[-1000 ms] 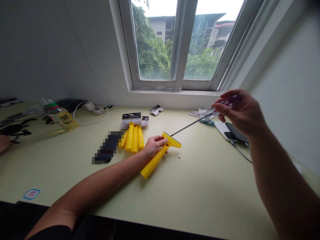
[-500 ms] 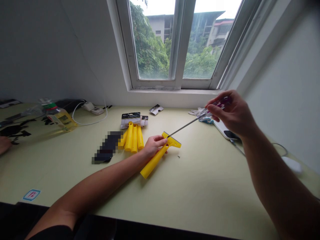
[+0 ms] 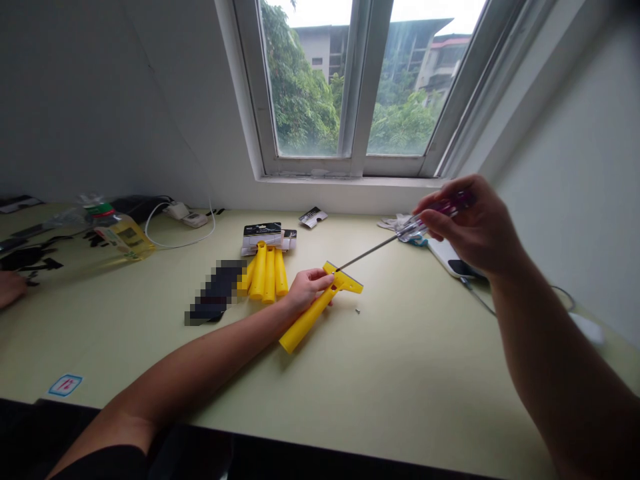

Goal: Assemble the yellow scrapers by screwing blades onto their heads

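Observation:
A yellow scraper (image 3: 313, 319) with a T-shaped head and a metal edge is gripped near its head by my left hand (image 3: 305, 291). My right hand (image 3: 467, 223) is closed around the clear and purple handle of a screwdriver (image 3: 371, 251). The screwdriver's long shaft slants down to the left, and its tip is at the scraper head beside my left fingertips. Whether the tip sits in a screw there is too small to tell. One small screw (image 3: 357, 311) lies on the table just right of the scraper.
Several yellow scraper handles (image 3: 269, 273) with black-and-white cards lie behind my left hand, beside a pixelated dark object (image 3: 215, 293). A bottle of yellow liquid (image 3: 123, 235) leans at left, near another person's hand (image 3: 11, 288). A white device with a cable (image 3: 450, 259) lies behind my right wrist.
My right hand and the screwdriver handle have shifted slightly right. The tip stays at the scraper head, and my left hand keeps its hold with the scraper handle nearly unmoved.

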Tool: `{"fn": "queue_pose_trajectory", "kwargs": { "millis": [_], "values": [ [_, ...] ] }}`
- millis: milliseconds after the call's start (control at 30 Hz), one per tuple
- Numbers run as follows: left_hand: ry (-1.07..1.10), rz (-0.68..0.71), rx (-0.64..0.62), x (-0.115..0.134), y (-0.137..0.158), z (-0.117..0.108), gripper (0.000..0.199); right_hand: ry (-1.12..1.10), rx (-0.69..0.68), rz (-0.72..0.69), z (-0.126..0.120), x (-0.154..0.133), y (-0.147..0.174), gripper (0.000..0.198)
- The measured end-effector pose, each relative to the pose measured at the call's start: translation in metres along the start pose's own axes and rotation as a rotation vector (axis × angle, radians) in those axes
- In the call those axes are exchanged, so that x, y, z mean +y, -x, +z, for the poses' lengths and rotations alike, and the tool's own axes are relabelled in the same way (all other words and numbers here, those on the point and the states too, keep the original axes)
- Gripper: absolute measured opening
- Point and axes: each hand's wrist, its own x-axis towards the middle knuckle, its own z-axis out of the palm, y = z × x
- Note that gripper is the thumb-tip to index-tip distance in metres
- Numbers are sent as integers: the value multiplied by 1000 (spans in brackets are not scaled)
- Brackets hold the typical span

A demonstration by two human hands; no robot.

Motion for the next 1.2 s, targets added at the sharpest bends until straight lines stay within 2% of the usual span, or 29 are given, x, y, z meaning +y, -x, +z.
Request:
{"fn": "queue_pose_trajectory", "kwargs": {
  "millis": [433, 567, 700, 800, 900, 967, 1033, 1100, 1133, 1200],
  "values": [
    [-28, -4, -1, 1, 1, 1, 37, 74, 14, 29, 6, -1, 1, 31],
    [-43, 7, 15, 1, 3, 3, 37, 339, 124, 64, 7, -2, 2, 36],
    [-66, 25, 31, -1, 2, 2, 36, 712, 178, -22, 10, -13, 6, 40],
    [-66, 39, 56, -3, 0, 0, 34, 743, 19, -87, 9, -24, 9, 33],
    [-74, 68, 98, -6, 0, 1, 33, 512, -247, -73, 5, -34, 13, 31],
    [-94, 92, 121, -7, 1, 3, 32, 462, -302, -92, 3, -38, 15, 29],
    [-114, 111, 134, -8, 3, 5, 31, 592, -224, -141, 4, -40, 15, 27],
    [-126, 125, 131, -9, 5, 6, 31, 767, -77, -141, 7, -39, 14, 26],
    [-125, 130, 128, -10, 5, 6, 31, 822, -17, -112, 9, -37, 13, 27],
    [-101, 144, 121, -10, 5, 4, 32, 805, -3, -30, 10, -30, 10, 29]
  ]
}}
